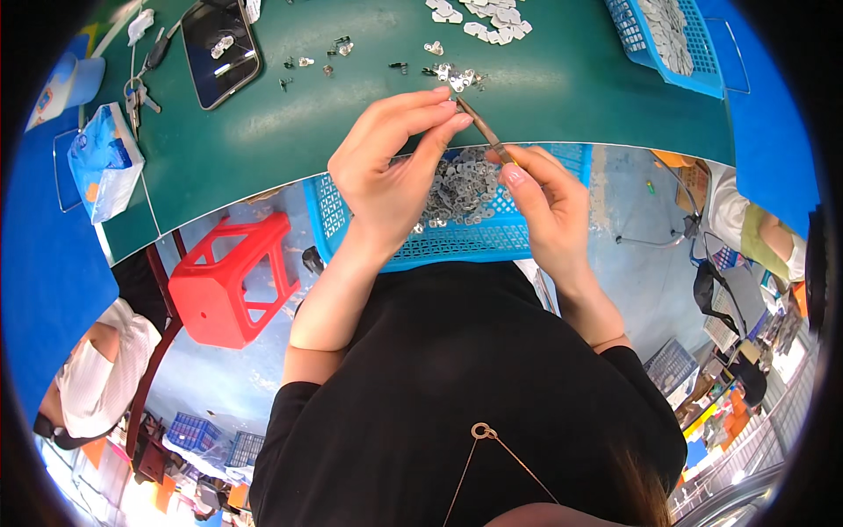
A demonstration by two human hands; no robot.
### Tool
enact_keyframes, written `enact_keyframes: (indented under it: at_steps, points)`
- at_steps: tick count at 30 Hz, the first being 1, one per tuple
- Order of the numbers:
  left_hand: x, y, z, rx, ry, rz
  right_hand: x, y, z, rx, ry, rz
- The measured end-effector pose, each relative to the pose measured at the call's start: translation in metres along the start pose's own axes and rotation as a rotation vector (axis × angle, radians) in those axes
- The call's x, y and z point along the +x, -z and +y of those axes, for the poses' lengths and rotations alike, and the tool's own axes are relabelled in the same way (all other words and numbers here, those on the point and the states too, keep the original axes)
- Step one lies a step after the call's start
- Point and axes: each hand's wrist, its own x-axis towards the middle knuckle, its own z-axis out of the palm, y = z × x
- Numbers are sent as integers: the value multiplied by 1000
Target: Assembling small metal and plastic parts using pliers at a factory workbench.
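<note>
The left hand (386, 154) pinches a tiny part (455, 99); the right hand (546, 195) grips a pointed tool (479, 125) toward eleven o'clock, seemingly to reach it.

A workshop, judging by the green worktable (290, 132), blue basket (474, 246) of metal parts (461, 189) and people (110, 369) nearby.

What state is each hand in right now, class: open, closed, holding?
Left hand: fingers bunched near the tip of the tool; whether holding anything cannot be told.
Right hand: closed, holding the tool.
</note>
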Motion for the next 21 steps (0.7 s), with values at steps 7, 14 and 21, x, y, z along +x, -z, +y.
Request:
enact_keyframes:
  at_steps: [7,14,21]
  points:
    - [-1,0,-2,-39,7,-22,-1,0,3,-24,14,2]
    - [0,-2,8,-717,656,-25,-4,-1,2,-53,75,47]
    - [-5,-2,5,-1041,712,-107,-8,9,-1,543,-287,-178]
